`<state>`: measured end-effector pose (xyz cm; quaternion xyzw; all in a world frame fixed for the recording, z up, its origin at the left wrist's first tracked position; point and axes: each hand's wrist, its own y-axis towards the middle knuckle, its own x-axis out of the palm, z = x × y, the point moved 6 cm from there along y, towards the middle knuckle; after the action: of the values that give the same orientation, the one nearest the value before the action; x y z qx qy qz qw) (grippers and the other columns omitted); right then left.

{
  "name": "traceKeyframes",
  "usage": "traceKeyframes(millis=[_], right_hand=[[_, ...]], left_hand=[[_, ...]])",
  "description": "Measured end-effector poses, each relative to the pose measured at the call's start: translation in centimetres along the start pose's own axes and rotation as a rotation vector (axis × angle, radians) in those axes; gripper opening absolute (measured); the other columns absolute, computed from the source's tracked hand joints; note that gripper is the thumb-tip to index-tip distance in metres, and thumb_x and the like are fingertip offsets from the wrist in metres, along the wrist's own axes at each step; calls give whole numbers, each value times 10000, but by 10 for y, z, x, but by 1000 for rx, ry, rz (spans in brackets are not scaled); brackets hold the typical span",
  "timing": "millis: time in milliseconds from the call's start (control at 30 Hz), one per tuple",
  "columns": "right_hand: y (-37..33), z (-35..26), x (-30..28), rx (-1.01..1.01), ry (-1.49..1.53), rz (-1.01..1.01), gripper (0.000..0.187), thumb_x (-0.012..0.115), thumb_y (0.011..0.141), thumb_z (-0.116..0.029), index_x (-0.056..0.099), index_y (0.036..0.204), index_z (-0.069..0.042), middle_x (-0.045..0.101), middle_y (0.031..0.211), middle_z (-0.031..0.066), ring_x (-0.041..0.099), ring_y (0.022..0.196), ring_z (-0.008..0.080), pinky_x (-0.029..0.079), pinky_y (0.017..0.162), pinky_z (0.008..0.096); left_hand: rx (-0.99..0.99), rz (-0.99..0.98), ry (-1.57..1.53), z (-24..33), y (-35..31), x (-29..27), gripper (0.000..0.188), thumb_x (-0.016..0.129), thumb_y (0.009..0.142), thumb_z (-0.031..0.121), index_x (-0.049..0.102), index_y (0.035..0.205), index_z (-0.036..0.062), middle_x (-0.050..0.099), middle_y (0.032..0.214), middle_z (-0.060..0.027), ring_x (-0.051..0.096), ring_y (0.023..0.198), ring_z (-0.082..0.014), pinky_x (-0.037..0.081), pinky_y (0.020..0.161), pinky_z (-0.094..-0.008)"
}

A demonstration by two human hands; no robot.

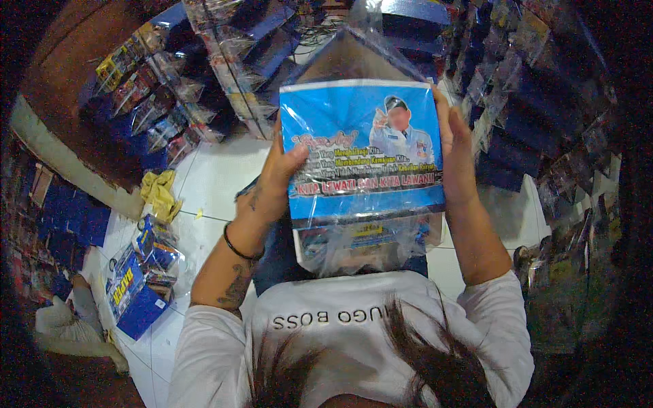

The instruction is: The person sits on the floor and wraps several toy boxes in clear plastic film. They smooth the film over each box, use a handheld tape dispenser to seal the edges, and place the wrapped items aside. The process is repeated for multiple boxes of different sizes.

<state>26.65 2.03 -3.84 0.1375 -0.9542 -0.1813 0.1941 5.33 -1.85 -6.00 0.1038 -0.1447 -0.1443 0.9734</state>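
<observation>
Between my two hands is a package with a blue printed front in loose, clear plastic wrap. Its front has lines of lettering and a picture of a uniformed person. My left hand grips its left side, thumb over the front and the other fingers mostly hidden behind. On the opposite side, my right hand clasps the right edge. Crinkled plastic wrap hangs below the blue front, and through it a second printed surface partly shows. A brown, peaked part under plastic rises behind the top edge.
On the white tiled floor at left stand a blue box and a crumpled yellow cloth or bag. Racks of small packaged goods line the far left. More dark shelving closes in at right.
</observation>
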Motion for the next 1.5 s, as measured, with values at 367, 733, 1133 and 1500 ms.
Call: traceKeyframes(millis=[367,733,1133,1500], right_hand=[[22,-118,122,-390,-1306,-254,448,648,827,-126,511,1241,-24,588,877,122,608,845,201,498,733,307],[-61,-57,104,-542,-1400,-627,880,675,727,-607,475,1360,-30,458,1415,171,341,1379,345,220,1126,505],[-79,-77,82,-609,-1329,-424,775,697,742,-518,540,1268,30,472,1401,183,423,1325,346,316,1093,481],[-117,-12,-51,-467,-735,-351,531,538,875,-375,570,1218,29,548,1301,197,488,1250,336,318,1088,454]], left_hand=[[471,299,420,32,-36,-6,987,599,767,241,-10,1523,66,13,1587,-176,34,1465,-300,45,1167,-383],[567,-49,1605,71,-65,33,1106,730,615,593,275,1488,91,239,1551,-152,127,1456,-354,-107,1085,-637],[603,-347,1416,46,-99,65,1060,596,700,707,343,1419,-29,318,1490,-210,238,1415,-379,104,1152,-538],[375,-410,1532,19,-102,99,1147,634,670,658,220,1453,-72,169,1532,-278,121,1432,-443,117,1152,-518]])
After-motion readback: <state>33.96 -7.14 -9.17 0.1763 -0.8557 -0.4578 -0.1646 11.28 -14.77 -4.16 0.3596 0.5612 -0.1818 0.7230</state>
